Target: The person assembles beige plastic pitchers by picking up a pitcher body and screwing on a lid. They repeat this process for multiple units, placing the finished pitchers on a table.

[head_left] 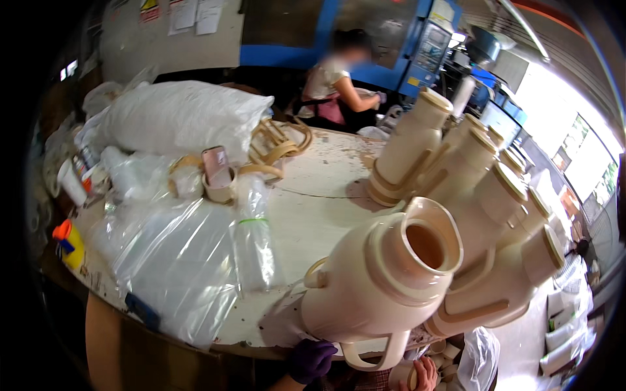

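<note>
A large cream jug (372, 280) stands open-topped at the table's near edge, its big handle facing me and its spout tilted to the right in view. My left hand (312, 360), in a purple glove, is curled closed beside the jug's base; whatever its fingers hold, if anything, is hidden. Low on the right, my bare right hand (427, 373) has its fingers curled round a round beige plastic part (403, 375). Several similar beige parts (447, 357) lie below the table edge, just beyond that hand.
Several lidded beige jugs (407, 150) crowd the table's right side. Clear plastic bags (186, 260) cover its left, beside a phone (217, 166) in a round holder. Beige handle-like loops (280, 146) lie by a stuffed white sack (179, 120). Another person (339, 85) sits beyond the table.
</note>
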A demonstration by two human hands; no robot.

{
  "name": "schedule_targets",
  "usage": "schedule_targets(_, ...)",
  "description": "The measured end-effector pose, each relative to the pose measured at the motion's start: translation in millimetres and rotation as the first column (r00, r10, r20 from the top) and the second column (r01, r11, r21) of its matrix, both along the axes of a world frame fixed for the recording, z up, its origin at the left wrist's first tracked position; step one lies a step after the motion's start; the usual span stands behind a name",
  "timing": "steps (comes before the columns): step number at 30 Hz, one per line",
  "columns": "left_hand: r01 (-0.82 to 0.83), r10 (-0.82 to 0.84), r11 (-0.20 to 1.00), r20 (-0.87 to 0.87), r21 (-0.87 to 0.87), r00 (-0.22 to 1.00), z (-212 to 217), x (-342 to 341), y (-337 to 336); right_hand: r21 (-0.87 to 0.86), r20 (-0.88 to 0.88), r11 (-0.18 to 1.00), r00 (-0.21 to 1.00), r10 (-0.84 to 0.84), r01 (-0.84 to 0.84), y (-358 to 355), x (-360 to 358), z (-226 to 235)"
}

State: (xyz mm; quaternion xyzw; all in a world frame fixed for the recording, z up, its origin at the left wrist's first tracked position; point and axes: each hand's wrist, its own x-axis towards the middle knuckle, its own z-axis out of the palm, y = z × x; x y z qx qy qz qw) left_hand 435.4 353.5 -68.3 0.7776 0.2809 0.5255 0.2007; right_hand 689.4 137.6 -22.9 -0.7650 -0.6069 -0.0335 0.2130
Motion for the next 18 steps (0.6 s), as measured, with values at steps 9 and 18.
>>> schedule_targets(9,-0.018,0.018,1.000,-0.015,0.000,1.000,-8.0,1.8,-10.6,-0.027,-0.036,0.999,0.999,-0.019,0.018,9.2,-1.0,6.2)
schedule_targets(18,-0.043,0.050,0.997,0.107,-0.063,0.993,-1.0,-0.2,-12.9,-0.342,-0.025,0.912,0.972,0.232,-0.226,4.0,15.1,23.2)
